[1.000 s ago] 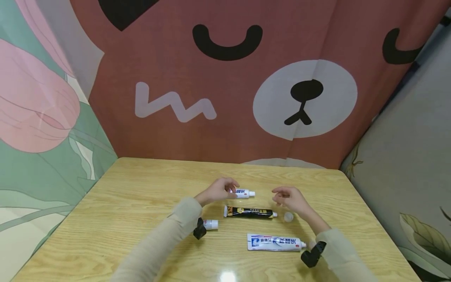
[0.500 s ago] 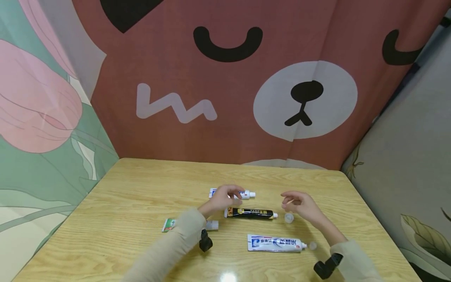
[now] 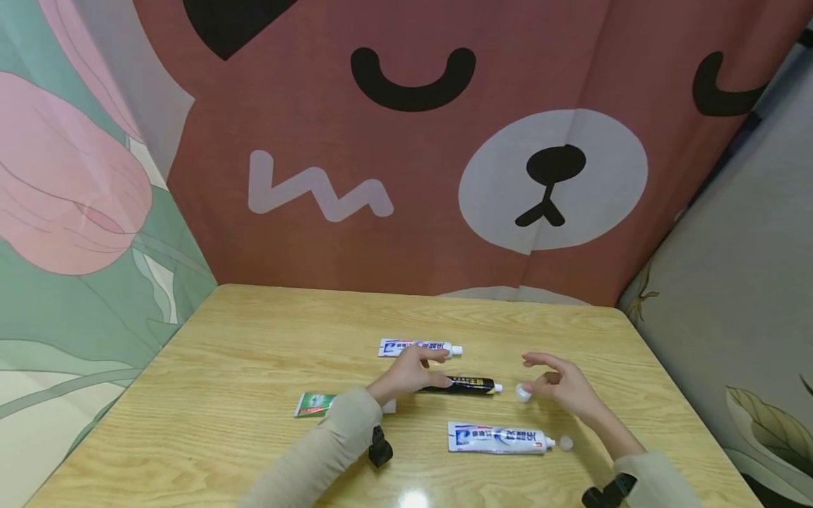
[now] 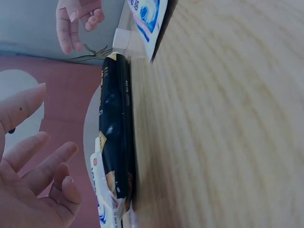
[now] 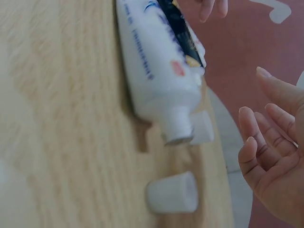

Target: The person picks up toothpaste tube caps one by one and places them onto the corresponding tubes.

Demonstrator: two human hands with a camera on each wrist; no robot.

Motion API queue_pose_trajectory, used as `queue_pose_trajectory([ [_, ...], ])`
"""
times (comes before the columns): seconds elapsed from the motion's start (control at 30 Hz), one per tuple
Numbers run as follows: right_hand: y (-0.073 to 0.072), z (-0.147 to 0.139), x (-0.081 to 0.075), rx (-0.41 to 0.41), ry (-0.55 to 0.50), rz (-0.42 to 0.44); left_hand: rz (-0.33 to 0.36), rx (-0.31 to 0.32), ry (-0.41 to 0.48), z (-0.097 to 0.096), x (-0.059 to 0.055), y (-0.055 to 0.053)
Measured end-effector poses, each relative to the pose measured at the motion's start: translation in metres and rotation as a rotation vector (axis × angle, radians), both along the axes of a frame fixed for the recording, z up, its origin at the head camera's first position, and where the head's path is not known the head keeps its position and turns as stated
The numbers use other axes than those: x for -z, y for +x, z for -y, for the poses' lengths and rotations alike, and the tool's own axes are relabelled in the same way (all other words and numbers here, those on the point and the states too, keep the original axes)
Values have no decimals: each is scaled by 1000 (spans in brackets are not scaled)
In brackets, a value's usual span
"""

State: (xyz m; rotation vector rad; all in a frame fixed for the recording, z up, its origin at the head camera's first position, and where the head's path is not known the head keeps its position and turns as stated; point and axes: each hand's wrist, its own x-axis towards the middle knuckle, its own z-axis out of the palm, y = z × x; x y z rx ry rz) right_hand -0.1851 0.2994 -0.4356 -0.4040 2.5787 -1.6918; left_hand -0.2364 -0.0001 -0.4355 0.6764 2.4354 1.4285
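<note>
My left hand (image 3: 413,370) hovers over a black toothpaste tube (image 3: 475,385) and hides its left end in the head view. In the left wrist view its fingers (image 4: 50,164) are spread and hold nothing. To the right, a white cap (image 3: 524,393) lies off the black tube's nozzle, and my right hand (image 3: 565,384) is beside it, thumb tip right at the cap. The fingers (image 5: 266,142) of that hand are loosely bent with nothing between them. A white-and-blue toothpaste tube (image 3: 498,437) lies nearer me, its neck uncapped, with another white cap (image 3: 566,442) beside it.
Behind the black tube lies a smaller white-and-blue toothpaste tube (image 3: 395,346) with its cap on. A green-and-white tube (image 3: 313,404) lies to the left, partly under my left sleeve. All rest on a wooden table (image 3: 254,339) against a printed curtain (image 3: 317,254).
My left hand has moved from the small back tube toward me, over the black tube. My right hand has moved right and slightly closer, beside the black tube's cap. The tubes stay put.
</note>
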Motion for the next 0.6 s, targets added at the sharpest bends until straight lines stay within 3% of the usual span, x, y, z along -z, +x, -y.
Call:
queue_pose_trajectory([
  [0.23, 4, -8, 10, -8, -29, 38, -20, 1, 18, -6, 7, 2],
  [0.6, -1, -13, 17, 15, 104, 110, -37, -10, 26, -15, 14, 1],
])
